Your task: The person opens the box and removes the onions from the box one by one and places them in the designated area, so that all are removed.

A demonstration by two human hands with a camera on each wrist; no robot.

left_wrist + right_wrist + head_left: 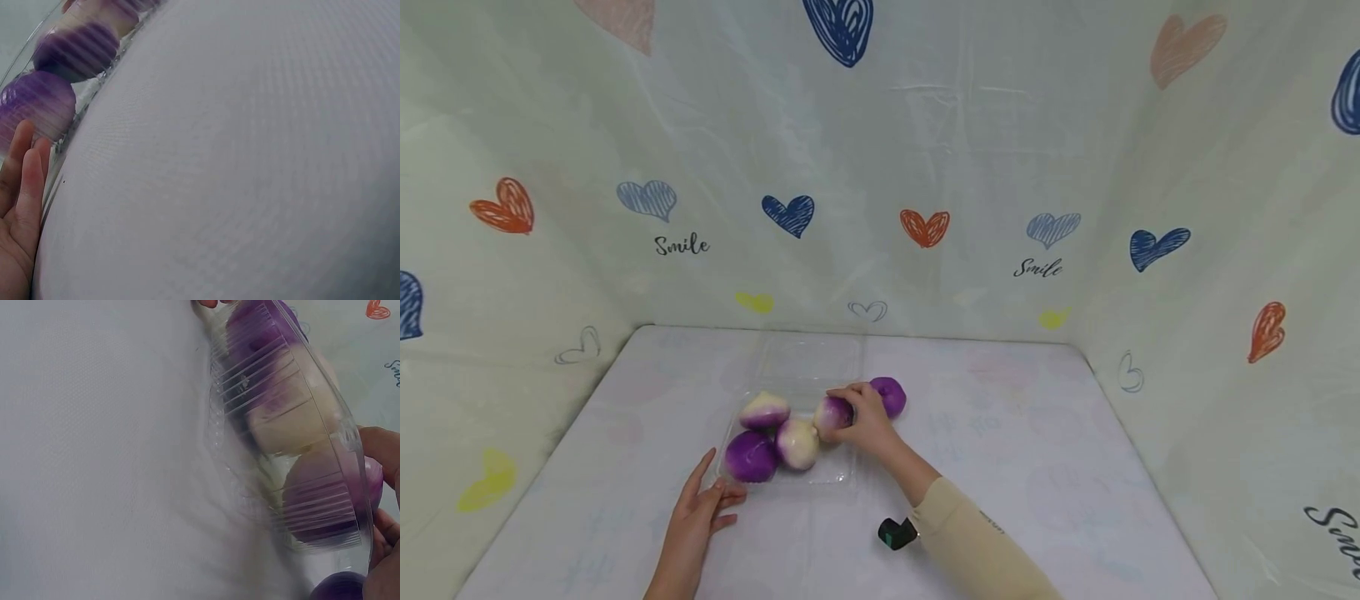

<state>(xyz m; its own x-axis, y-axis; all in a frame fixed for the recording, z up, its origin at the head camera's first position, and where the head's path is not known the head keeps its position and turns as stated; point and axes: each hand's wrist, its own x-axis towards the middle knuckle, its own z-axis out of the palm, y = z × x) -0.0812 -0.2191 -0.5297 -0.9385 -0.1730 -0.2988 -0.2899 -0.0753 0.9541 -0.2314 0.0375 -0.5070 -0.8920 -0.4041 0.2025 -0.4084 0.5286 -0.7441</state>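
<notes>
At the left, the person's left hand (697,507) lies with its fingers loosely extended at the near left corner of a clear, hinged plastic box (838,478); whether it presses the wall, I cannot tell. Inside, next along, sit a deep-purple, round, turnip-like vegetable (751,457) at the front, a cream-and-purple one (765,410) behind it and a mostly cream, glossy one (798,444) beside them. The transparent lid (808,362) stands open at the back. At the box's right side, the right hand (868,419) grips a rounded, pale-and-purple vegetable (829,414) between thumb and fingers — the step in hand looks like settling this fourth one. That calls for seating it low, then loosening the fingers. Farthest right, a plain purple round vegetable (892,397) lies outside the box, just past the hand — likely the next to pick up.
</notes>
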